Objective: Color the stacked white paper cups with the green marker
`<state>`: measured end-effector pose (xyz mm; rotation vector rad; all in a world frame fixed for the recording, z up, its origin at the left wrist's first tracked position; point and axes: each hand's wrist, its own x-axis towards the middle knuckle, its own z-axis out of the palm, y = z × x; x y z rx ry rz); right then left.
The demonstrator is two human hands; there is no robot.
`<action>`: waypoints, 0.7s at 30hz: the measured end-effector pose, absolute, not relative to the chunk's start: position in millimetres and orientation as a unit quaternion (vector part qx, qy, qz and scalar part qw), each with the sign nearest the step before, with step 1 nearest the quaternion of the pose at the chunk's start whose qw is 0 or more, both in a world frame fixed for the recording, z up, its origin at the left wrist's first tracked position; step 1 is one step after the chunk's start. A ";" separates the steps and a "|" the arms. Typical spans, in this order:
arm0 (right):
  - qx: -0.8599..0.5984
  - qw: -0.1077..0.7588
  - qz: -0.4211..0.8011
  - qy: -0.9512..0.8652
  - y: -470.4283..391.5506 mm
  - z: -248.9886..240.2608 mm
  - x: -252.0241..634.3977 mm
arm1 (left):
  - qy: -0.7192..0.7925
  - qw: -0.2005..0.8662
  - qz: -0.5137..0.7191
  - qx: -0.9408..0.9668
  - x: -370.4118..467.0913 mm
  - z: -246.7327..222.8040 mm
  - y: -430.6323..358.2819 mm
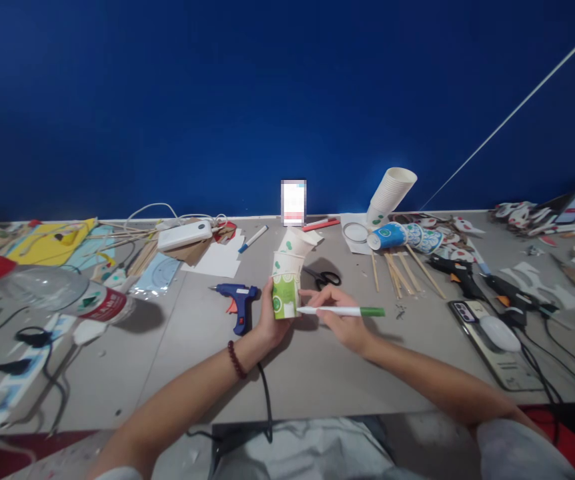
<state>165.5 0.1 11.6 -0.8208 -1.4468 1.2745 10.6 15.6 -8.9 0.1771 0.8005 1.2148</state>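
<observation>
Smear risk first: possible stray ink on green cup point(282, 293) from marker point(350, 311) slipping on curved wall, or from fingers rubbing wet ink. Location: mid-desk point(177, 373), between both hands. Bent white cups point(287, 262) at its 12 o'clock: possible break at a joint under too hard a push. Over-squeezing: likely dent in thin paper. Blue glue gun point(240, 303) at 9 o'clock, near left hand point(271, 325): possible knock from a careless forearm shift. Black cable point(266, 387) from left wrist toward 6 o'clock: possible snag. Left grip: closed around green cup, wrapped on its 9 o'clock side. Right hand point(343, 323) grip: pinched shut on marker barrel, tip toward 9 o'clock at cup wall, actual contact unclear.
</observation>
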 end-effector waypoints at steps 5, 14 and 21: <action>-0.350 0.510 0.522 -0.588 1.2 11.4 162.8 | 0.369 0.746 0.544 0.109 9.6 -8.0 15.3; -0.360 0.480 0.528 -0.601 -0.1 14.7 164.9 | 0.361 0.748 0.553 0.069 10.6 -6.6 15.9; -0.354 0.474 0.540 -0.598 -0.5 11.3 166.3 | 0.364 0.737 0.567 0.052 11.0 -8.4 16.1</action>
